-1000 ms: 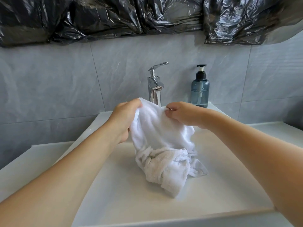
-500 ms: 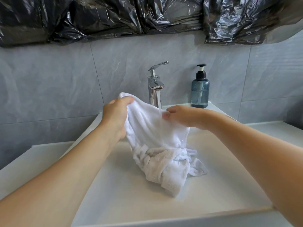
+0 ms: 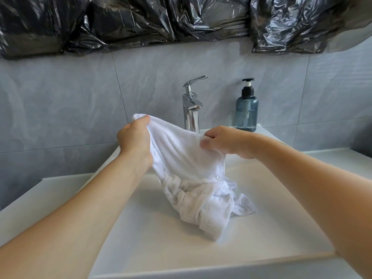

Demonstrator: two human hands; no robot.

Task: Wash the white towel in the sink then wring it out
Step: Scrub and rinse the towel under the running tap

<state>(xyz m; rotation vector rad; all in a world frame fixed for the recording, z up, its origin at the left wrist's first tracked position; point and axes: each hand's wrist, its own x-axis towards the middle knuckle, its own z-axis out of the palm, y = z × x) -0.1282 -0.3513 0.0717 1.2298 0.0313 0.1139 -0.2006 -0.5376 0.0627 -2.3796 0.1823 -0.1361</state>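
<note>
The white towel [image 3: 187, 158] is stretched between both hands over the white sink [image 3: 261, 228], right under the chrome faucet [image 3: 191, 111]. My left hand [image 3: 134, 137] grips its upper left edge. My right hand [image 3: 223, 141] pinches the upper right edge. Water runs from the spout onto the stretched cloth, which looks wet there. The towel's lower part hangs bunched and rests on the sink floor.
A blue soap dispenser bottle [image 3: 246, 109] with a black pump stands on the sink's back rim, right of the faucet. Grey wall tiles rise behind, and black plastic sheeting [image 3: 141, 21] hangs above them. A white counter [image 3: 26, 202] flanks the sink.
My left hand has pulled its edge of the towel out to the left and my right hand has dropped slightly, spreading the cloth under the faucet. Water now falls on it.
</note>
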